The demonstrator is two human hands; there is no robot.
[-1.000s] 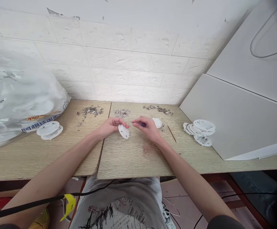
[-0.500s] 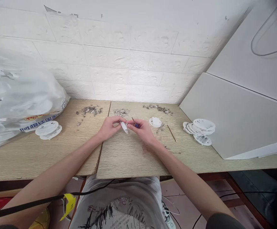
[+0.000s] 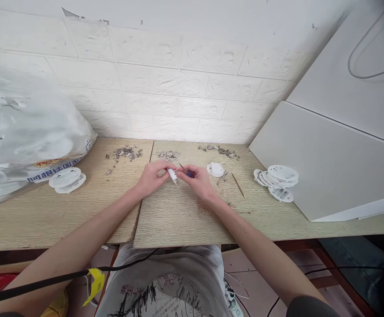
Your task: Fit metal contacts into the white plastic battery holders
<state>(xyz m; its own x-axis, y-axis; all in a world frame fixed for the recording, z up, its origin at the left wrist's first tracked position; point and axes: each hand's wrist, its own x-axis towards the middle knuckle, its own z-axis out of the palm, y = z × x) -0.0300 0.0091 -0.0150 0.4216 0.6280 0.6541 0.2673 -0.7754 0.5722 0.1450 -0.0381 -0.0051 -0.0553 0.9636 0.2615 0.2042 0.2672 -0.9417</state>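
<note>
My left hand (image 3: 153,177) is closed on the edge of a white round plastic disc (image 3: 172,176), which stands tilted on its side above the table. My right hand (image 3: 197,179) is closed around a small blue-handled tool (image 3: 190,174). Its thin dark shaft sticks out past my fingers, up and to the left. My right thumb and fingertips meet the disc's right side, where a tiny metal bit shows between them. Just right of that hand lies another white disc (image 3: 215,169), with a slim metal tool (image 3: 222,178) beside it.
Small metal parts lie in piles at the left (image 3: 127,152), middle (image 3: 168,156) and right (image 3: 223,151) along the wall. A wooden stick (image 3: 238,185) lies to the right. White discs are stacked at left (image 3: 64,177) and right (image 3: 282,172). A plastic bag (image 3: 36,136) bulges at far left.
The tool's shaft has tipped a little to the left in my right hand. The disc has turned slightly in my left hand. Both hands remain in nearly the same place.
</note>
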